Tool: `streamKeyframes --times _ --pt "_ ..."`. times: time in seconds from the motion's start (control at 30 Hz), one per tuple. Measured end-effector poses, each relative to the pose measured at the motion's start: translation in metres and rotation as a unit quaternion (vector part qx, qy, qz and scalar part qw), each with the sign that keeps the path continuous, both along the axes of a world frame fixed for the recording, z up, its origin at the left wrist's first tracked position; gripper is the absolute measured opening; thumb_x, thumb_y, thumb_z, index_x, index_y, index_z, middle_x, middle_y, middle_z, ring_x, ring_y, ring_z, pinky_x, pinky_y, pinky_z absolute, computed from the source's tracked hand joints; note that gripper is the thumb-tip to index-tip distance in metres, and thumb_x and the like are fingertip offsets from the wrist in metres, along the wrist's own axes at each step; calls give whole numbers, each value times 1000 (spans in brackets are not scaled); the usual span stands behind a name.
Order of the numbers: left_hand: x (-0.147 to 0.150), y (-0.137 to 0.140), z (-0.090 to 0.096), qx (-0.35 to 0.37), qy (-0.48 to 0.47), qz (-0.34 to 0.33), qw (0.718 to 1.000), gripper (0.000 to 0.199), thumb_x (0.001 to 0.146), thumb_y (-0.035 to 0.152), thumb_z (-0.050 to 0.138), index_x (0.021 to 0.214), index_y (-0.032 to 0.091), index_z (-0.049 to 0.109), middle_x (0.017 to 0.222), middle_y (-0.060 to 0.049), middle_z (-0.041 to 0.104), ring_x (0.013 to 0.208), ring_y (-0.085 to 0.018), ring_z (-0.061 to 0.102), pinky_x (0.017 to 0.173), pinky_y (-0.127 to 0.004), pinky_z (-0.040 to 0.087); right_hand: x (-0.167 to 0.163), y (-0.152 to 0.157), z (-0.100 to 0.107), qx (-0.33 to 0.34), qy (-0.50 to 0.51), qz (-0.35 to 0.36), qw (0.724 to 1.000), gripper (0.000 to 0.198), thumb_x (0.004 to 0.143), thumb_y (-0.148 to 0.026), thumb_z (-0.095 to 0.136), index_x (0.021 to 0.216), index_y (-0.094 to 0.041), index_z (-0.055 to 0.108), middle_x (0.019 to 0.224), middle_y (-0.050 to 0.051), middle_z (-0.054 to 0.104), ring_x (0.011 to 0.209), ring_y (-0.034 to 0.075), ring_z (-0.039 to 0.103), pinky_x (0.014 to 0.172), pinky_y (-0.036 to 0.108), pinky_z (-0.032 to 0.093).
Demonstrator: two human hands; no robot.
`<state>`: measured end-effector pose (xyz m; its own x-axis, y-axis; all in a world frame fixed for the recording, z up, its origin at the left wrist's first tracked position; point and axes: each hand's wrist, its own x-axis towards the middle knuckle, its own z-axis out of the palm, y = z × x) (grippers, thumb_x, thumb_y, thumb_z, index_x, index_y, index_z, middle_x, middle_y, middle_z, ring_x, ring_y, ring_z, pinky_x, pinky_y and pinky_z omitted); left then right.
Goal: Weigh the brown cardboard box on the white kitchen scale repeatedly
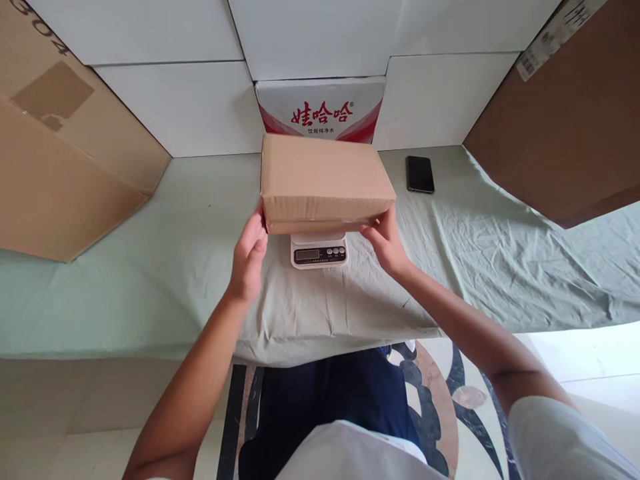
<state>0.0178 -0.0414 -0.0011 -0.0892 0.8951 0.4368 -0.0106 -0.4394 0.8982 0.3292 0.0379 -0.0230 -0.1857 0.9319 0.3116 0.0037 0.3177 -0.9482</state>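
Note:
Between my two hands is a closed brown cardboard box (327, 170), right above a small white kitchen scale (319, 255). The scale's display and buttons face me; its platform is mostly hidden by the box. I cannot tell whether the box rests on the platform or hovers over it. My left hand (251, 250) grips the box's left side near the front corner, fingers partly hidden behind it. At the front right corner, my right hand (384, 240) holds the lower edge.
A black phone (420, 175) lies on the green cloth (200, 280) to the right. Behind stands a white and red printed carton (323, 110) among white panels. Large cardboard pieces flank the table, one on the left (75, 167) and one on the right (560, 127).

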Motion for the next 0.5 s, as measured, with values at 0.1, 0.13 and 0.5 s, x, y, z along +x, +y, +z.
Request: streamKeyframes --times 0.1,0.13,0.5 --pt "-5 42 13 8 -4 45 999 78 97 90 74 149 31 77 168 -11 70 175 -42 50 150 -58 36 -12 34 12 34 8 -9 999 74 90 -82 80 140 -39 46 152 8 61 152 37 59 134 68 56" --pt "-6 60 13 3 -17 65 998 78 95 92 75 142 30 75 163 -11 72 170 -42 56 148 -60 38 -20 48 15 42 9 -12 999 74 91 -84 77 141 -39 44 155 8 60 154 37 58 136 67 54" --pt "0 166 -60 -96 -111 140 979 88 94 103 55 137 27 64 181 -19 56 177 -30 48 146 -50 38 -71 139 -35 -26 40 -70 996 90 73 -82 77 136 -30 40 162 16 59 165 38 53 148 63 41"
